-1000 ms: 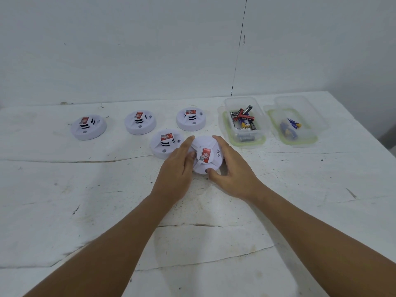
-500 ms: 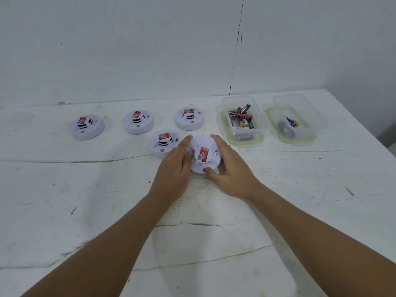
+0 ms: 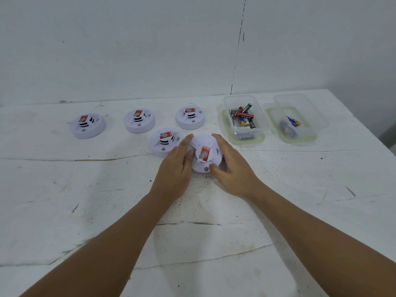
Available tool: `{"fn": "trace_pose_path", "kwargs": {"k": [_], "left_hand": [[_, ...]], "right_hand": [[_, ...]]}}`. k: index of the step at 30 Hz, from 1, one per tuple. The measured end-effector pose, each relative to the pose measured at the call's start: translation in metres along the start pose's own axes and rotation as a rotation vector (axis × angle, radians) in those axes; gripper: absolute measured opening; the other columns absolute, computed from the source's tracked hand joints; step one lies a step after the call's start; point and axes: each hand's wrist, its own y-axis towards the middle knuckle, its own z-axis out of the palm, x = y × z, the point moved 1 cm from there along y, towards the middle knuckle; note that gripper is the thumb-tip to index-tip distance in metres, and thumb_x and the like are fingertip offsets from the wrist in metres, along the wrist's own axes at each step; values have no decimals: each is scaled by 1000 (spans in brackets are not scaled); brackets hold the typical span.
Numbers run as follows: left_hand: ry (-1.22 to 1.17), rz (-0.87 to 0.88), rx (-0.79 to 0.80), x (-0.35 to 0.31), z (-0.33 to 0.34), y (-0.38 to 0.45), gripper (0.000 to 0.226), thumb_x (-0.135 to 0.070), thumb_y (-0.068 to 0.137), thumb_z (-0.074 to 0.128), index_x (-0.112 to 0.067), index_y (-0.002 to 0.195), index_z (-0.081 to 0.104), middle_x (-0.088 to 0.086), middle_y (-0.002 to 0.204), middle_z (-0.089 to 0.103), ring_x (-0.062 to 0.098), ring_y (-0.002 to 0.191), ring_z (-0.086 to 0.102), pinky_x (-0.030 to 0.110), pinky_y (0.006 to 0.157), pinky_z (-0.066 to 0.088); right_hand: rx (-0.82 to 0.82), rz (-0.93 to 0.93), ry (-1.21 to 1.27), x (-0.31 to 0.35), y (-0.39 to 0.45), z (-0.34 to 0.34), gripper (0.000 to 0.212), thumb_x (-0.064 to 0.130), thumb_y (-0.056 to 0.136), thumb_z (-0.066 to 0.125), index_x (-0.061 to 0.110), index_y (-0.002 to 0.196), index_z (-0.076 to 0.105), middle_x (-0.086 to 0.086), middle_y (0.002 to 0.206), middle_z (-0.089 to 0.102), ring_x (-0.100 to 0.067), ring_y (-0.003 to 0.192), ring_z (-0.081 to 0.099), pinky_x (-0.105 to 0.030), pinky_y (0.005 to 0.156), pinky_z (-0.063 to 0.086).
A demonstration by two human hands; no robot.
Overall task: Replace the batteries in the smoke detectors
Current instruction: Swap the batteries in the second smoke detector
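Both hands curled round smoke detector

battery labels unreadable (too small); forearms cut off below.

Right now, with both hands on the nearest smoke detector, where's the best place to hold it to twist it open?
Hold the detector by its wide round rim, coming from both sides, as the left hand and right hand do. The rim is the broadest part. The raised centre with the red label looks narrower and stepped, probably a poorer grip for twisting.
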Motion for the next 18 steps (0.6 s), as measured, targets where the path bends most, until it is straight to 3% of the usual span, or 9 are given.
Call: {"fn": "trace_pose_path", "kwargs": {"k": [3,6,18], "left_hand": [[2,1,1,1,1,1,49,-36,111,37,-26,160,37,-1,150,55,-3,122,45,-6,86,32],[4,-4,-1,0,1,1,49,-34,111,38,-26,160,36,-1,151,54,-5,122,42,-10,84,28],[-2,-4,-3,0,0,1,48,-31,112,38,-26,160,37,0,148,56,-5,119,44,-9,85,29]], "right_hand": [[-14,-27,16,2,-1,-2,63,15,90,62,31,147,40,11,123,63,-17,114,62,-48,89,56],[-16,-34,19,2,-1,-2,63,17,91,62,30,148,40,11,124,63,-17,115,62,-48,90,56],[-16,-41,24,4,-1,-2,62,13,89,63,30,145,43,13,123,63,-19,114,63,-50,88,56]]}}
